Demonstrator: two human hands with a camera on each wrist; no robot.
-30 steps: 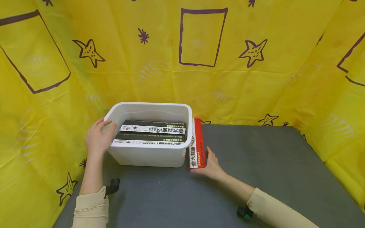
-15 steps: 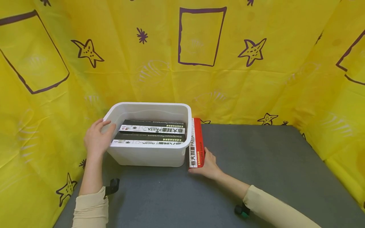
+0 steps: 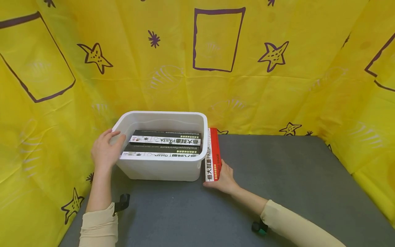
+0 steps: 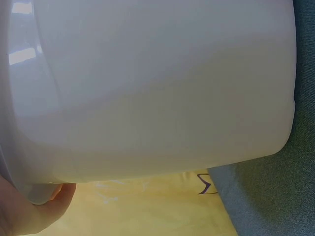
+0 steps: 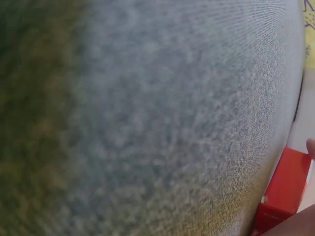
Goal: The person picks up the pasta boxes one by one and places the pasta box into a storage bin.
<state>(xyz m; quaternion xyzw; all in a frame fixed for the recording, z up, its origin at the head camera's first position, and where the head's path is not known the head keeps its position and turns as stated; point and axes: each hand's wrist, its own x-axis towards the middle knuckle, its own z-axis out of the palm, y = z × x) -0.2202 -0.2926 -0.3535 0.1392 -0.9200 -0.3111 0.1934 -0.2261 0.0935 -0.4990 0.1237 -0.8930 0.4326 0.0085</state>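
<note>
A white plastic bin stands on the dark grey tabletop, left of centre. My left hand grips its left rim, and in the left wrist view fingers curl round the rim beside the bin's wall. Inside lie black-and-white pasta boxes, two of them showing, one behind the other. Close along the bin's right side is a red-and-white pasta box labelled tomato sauce. My right hand holds its near end, thumb across the front and fingers on the right side. The right wrist view catches a red corner of this box.
Behind and on both sides hangs a yellow cloth with starfish and frame drawings. The grey tabletop extends to the right of the red box and in front of the bin.
My right hand has shifted slightly left, its fingers closing in on the red box's near end. The left hand and the bin have stayed put.
</note>
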